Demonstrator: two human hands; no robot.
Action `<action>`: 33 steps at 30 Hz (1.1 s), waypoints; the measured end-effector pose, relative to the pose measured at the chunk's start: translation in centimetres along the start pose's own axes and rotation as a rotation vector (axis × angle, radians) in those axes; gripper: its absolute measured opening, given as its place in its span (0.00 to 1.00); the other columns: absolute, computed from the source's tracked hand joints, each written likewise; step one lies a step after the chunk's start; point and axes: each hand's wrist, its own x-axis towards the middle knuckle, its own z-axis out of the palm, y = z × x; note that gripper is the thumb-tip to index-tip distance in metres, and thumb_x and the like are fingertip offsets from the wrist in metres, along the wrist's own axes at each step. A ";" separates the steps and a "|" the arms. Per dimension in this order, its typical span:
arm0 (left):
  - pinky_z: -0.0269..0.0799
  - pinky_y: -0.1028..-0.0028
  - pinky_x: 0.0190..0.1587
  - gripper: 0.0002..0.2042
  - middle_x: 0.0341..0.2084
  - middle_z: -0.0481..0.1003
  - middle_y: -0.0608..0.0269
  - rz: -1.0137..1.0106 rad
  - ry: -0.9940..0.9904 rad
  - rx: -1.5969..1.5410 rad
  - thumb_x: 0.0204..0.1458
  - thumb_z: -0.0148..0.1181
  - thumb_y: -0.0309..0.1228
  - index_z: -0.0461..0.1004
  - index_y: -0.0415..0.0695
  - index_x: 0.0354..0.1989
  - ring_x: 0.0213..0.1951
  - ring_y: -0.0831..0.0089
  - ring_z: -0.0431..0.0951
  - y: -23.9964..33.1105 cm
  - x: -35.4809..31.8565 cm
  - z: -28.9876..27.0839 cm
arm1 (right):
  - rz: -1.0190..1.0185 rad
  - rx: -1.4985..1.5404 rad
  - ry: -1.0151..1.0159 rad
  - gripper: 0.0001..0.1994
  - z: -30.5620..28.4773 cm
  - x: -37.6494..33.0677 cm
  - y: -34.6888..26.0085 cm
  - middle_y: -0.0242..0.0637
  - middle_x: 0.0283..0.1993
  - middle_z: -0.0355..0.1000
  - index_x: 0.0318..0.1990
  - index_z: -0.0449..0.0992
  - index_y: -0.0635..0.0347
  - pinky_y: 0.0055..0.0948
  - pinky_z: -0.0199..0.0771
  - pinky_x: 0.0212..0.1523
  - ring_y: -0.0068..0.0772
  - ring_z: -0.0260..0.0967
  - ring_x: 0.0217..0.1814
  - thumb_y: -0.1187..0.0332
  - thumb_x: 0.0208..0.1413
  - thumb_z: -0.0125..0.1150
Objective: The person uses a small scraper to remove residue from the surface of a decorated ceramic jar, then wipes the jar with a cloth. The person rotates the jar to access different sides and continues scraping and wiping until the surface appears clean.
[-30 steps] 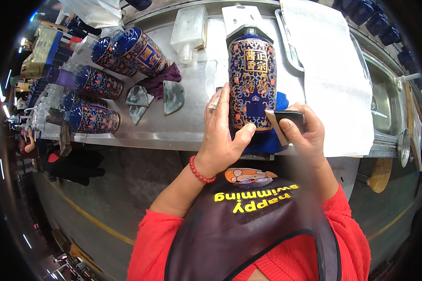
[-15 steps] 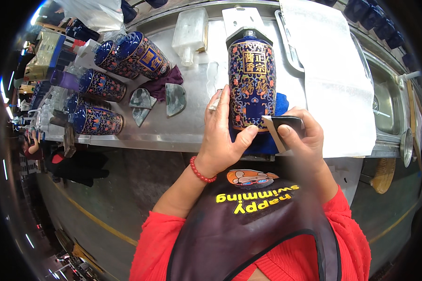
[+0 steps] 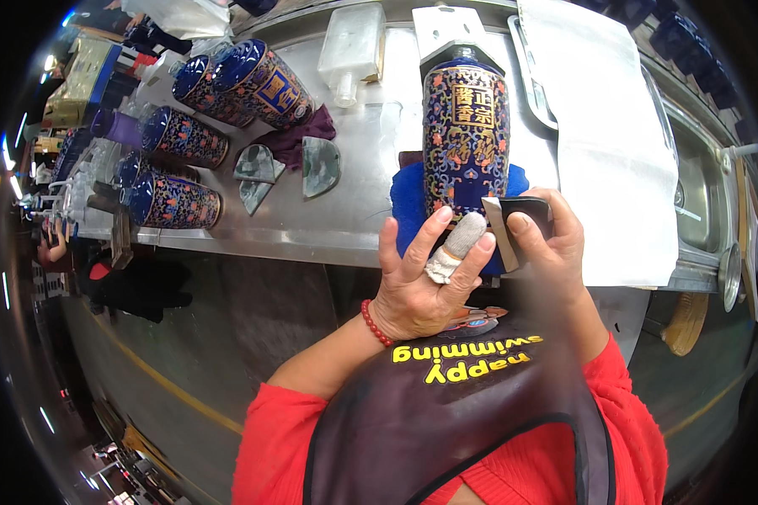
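A tall dark-blue ceramic bottle (image 3: 466,135) with gold and coloured patterning stands upright on a blue cloth (image 3: 408,202) at the edge of a steel worktable (image 3: 345,223). My left hand (image 3: 425,269) rests its fingers against the bottle's lower front; one finger wears a white wrap. My right hand (image 3: 547,244) holds a small dark rectangular pad (image 3: 514,223) against the bottle's lower right side.
Several matching blue bottles (image 3: 257,80) lie on their sides at the table's left. Beside them lie grey curved shards (image 3: 320,164) and a purple rag (image 3: 299,139). A clear plastic bottle (image 3: 352,50) stands behind. A white cloth (image 3: 606,143) covers the right; a sink (image 3: 699,185) is beyond.
My left hand has slid down from the bottle's side to its lower front, with the fingers spread. The right hand and pad stay at the bottle's base.
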 end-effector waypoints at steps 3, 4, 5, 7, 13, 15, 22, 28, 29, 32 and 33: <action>0.35 0.42 0.74 0.23 0.55 0.79 0.62 -0.116 0.017 -0.059 0.57 0.61 0.33 0.75 0.53 0.63 0.65 0.59 0.70 0.0 -0.7 -0.1 | -0.029 -0.040 -0.006 0.11 -0.1 0.1 -0.1 0.30 0.35 0.74 0.43 0.76 0.64 0.22 0.71 0.38 0.19 0.69 0.36 0.66 0.62 0.67; 0.34 0.42 0.74 0.23 0.55 0.79 0.62 -0.137 0.013 -0.094 0.57 0.62 0.33 0.75 0.53 0.63 0.66 0.59 0.70 -0.2 -0.9 -0.3 | -0.034 -0.056 0.002 0.11 -0.1 0.2 0.0 0.30 0.36 0.74 0.43 0.76 0.64 0.22 0.71 0.38 0.19 0.69 0.36 0.65 0.62 0.67; 0.34 0.43 0.75 0.23 0.55 0.79 0.61 -0.159 0.010 -0.126 0.57 0.62 0.33 0.75 0.53 0.64 0.66 0.59 0.70 -0.2 -1.1 -0.5 | -0.028 -0.036 -0.005 0.11 -0.1 0.1 0.1 0.31 0.36 0.74 0.43 0.76 0.64 0.22 0.71 0.38 0.19 0.69 0.36 0.65 0.62 0.67; 0.34 0.44 0.75 0.23 0.55 0.80 0.61 -0.193 0.002 -0.177 0.57 0.62 0.31 0.76 0.51 0.63 0.66 0.59 0.70 -0.3 -1.2 -0.6 | 0.001 0.010 -0.002 0.11 -0.1 0.1 0.3 0.31 0.35 0.74 0.43 0.76 0.65 0.22 0.71 0.38 0.20 0.69 0.36 0.65 0.62 0.67; 0.33 0.48 0.77 0.20 0.52 0.81 0.62 -0.032 0.006 0.029 0.59 0.58 0.30 0.77 0.52 0.61 0.63 0.65 0.75 -0.6 0.1 -0.8 | -0.055 0.013 0.015 0.12 0.0 0.0 0.9 0.32 0.36 0.74 0.43 0.76 0.65 0.23 0.71 0.38 0.21 0.69 0.36 0.65 0.62 0.68; 0.32 0.50 0.77 0.19 0.51 0.82 0.63 0.023 -0.013 0.097 0.61 0.55 0.30 0.78 0.53 0.60 0.62 0.66 0.76 -0.5 0.6 -0.8 | -0.040 0.017 0.008 0.12 -0.1 0.0 0.8 0.31 0.36 0.74 0.43 0.76 0.65 0.23 0.71 0.38 0.20 0.69 0.36 0.65 0.63 0.67; 0.33 0.49 0.77 0.20 0.48 0.83 0.60 -0.135 0.083 -0.028 0.56 0.58 0.24 0.79 0.49 0.59 0.61 0.64 0.77 -0.6 0.0 -0.6 | -0.008 0.047 -0.009 0.12 -0.1 0.1 0.6 0.29 0.36 0.75 0.44 0.75 0.63 0.21 0.71 0.37 0.17 0.69 0.36 0.64 0.63 0.67; 0.33 0.50 0.77 0.19 0.49 0.83 0.59 -0.099 0.090 -0.041 0.58 0.58 0.26 0.79 0.49 0.58 0.61 0.65 0.76 -0.8 -0.3 -0.7 | -0.013 0.057 0.008 0.12 0.0 0.0 1.1 0.29 0.36 0.75 0.44 0.75 0.63 0.20 0.70 0.38 0.17 0.69 0.36 0.63 0.63 0.68; 0.33 0.50 0.77 0.18 0.49 0.83 0.59 -0.054 0.100 -0.006 0.59 0.57 0.26 0.79 0.49 0.58 0.61 0.66 0.76 -0.8 0.0 -0.6 | -0.016 0.058 0.005 0.12 -0.1 0.0 1.2 0.29 0.36 0.75 0.44 0.75 0.63 0.20 0.70 0.38 0.17 0.69 0.36 0.63 0.63 0.68; 0.32 0.51 0.77 0.17 0.48 0.83 0.62 -0.002 0.089 0.005 0.60 0.56 0.29 0.79 0.49 0.57 0.61 0.67 0.77 -0.7 0.6 -0.4 | -0.023 0.053 0.005 0.12 -0.1 0.0 1.0 0.28 0.36 0.75 0.44 0.75 0.63 0.20 0.70 0.38 0.16 0.68 0.36 0.63 0.63 0.68; 0.32 0.51 0.77 0.17 0.48 0.83 0.63 -0.001 0.069 0.004 0.60 0.56 0.29 0.79 0.49 0.57 0.61 0.67 0.77 -0.7 0.7 -0.3 | -0.018 0.050 0.004 0.12 0.0 0.0 1.0 0.28 0.36 0.75 0.44 0.75 0.63 0.20 0.70 0.38 0.16 0.68 0.36 0.63 0.63 0.68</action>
